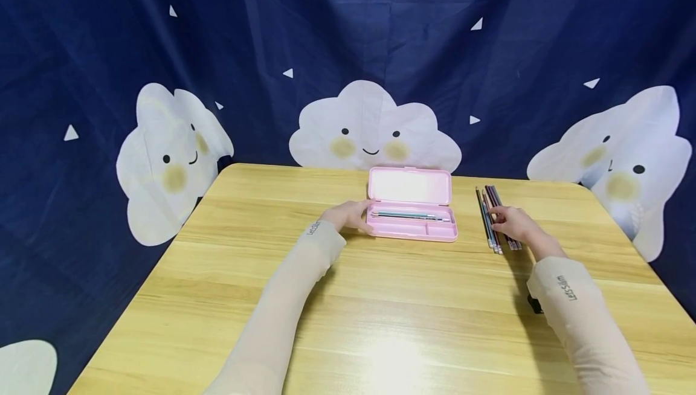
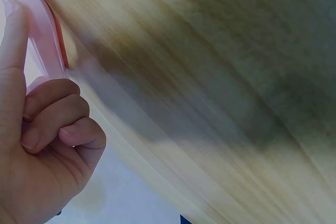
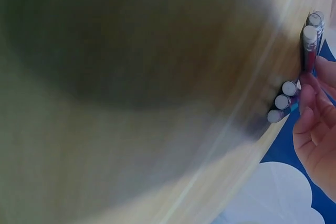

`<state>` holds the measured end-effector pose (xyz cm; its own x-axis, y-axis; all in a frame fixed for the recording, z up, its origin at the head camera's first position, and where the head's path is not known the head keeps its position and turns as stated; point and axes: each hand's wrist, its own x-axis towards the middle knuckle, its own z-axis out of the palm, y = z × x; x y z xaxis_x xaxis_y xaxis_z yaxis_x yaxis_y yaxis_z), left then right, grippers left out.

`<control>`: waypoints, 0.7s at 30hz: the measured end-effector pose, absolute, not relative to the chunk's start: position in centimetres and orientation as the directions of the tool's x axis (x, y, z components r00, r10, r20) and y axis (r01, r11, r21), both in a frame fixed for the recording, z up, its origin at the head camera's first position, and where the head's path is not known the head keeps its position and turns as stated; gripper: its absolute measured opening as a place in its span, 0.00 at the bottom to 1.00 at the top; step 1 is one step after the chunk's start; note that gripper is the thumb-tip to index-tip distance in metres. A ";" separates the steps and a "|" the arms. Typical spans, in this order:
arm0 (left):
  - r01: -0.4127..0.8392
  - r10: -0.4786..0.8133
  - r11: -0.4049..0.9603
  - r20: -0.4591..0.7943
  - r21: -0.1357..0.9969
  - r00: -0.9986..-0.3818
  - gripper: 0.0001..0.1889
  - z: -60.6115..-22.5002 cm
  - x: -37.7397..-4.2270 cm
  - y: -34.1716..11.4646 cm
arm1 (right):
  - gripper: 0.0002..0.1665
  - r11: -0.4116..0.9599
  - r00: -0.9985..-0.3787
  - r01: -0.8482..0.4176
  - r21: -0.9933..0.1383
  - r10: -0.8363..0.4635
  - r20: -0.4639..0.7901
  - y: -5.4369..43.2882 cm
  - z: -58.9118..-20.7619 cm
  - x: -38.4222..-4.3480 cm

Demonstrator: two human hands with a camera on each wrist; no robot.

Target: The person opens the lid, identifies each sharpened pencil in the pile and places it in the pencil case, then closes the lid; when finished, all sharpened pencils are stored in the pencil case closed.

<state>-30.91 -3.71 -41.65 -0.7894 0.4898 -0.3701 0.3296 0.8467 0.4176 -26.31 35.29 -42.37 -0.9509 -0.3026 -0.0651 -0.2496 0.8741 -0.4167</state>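
An open pink pencil case (image 1: 413, 235) lies near the table's far edge, its lid tipped back. Two pencils (image 1: 405, 216) rest in its long compartment, beside smaller compartments at the front. My left hand (image 1: 348, 215) holds the case's left end; in the left wrist view the thumb (image 2: 14, 35) lies along the pink wall and the other fingers are curled. To the right of the case, several pencils (image 1: 484, 220) lie side by side, eraser ends toward me. Among them, my right hand (image 1: 513, 223) pinches a dark red pencil (image 3: 310, 51) with its fingertips.
The wooden table (image 1: 380, 298) extends in front of the case and the pencils. Behind it hangs a dark blue curtain (image 1: 337, 32) with printed white clouds. Something small and black (image 1: 535, 304) shows under the right sleeve.
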 end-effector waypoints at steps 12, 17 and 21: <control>0.319 0.487 0.845 -0.372 0.429 -0.790 0.51 -41.7 -30.9 -3.6 | 0.26 0.881 -0.951 -0.266 -0.392 -0.307 -0.044 35.0 -42.6 -26.5; 0.346 0.498 0.845 -0.364 0.408 -0.787 0.51 -41.9 -31.0 -3.7 | 0.27 0.888 -0.949 -0.263 -0.378 -0.308 -0.063 34.3 -42.4 -26.4; 0.342 0.493 0.849 -0.369 0.404 -0.788 0.51 -41.9 -31.1 -3.7 | 0.27 0.900 -0.952 -0.229 -0.371 -0.287 -0.108 33.9 -42.1 -26.4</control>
<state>-31.12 -3.69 -41.92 -0.7878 0.4928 -0.3693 0.3416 0.8487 0.4038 -26.41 33.93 -42.13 -0.9518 -0.2871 -0.1078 -0.2294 0.8998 -0.3711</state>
